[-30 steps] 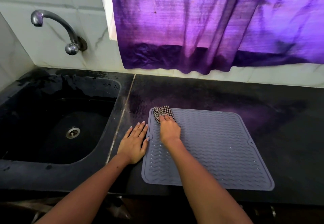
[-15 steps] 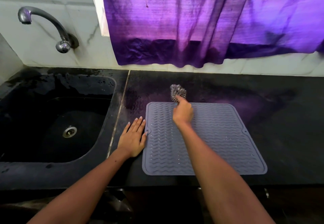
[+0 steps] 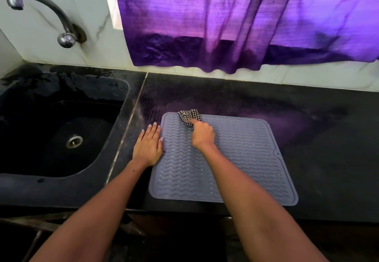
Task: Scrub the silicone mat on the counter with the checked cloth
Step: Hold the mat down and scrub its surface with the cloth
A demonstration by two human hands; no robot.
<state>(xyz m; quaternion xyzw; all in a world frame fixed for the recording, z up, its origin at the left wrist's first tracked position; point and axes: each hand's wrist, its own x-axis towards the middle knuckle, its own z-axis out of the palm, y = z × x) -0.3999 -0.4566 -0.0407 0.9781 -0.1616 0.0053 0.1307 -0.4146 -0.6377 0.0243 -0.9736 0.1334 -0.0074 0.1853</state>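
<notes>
A grey silicone mat [image 3: 242,155] with a wavy ribbed surface lies flat on the black counter [image 3: 328,138]. The bunched black-and-white checked cloth [image 3: 187,115] sits on the mat's far left corner. My right hand [image 3: 202,134] grips the cloth, fingers curled round its near part, and holds it down on the mat. My left hand [image 3: 148,146] lies flat with straight fingers on the counter, its thumb side touching the mat's left edge.
A black sink [image 3: 51,134] with a metal drain [image 3: 74,141] is set in the counter on the left, under a curved metal tap [image 3: 41,9]. A purple curtain [image 3: 235,26] hangs over the white tiled wall behind. The counter's front edge runs just below the mat.
My right hand has drawn the cloth back from beyond the mat's far edge onto the mat's far left corner. My left hand has stayed at the mat's left edge.
</notes>
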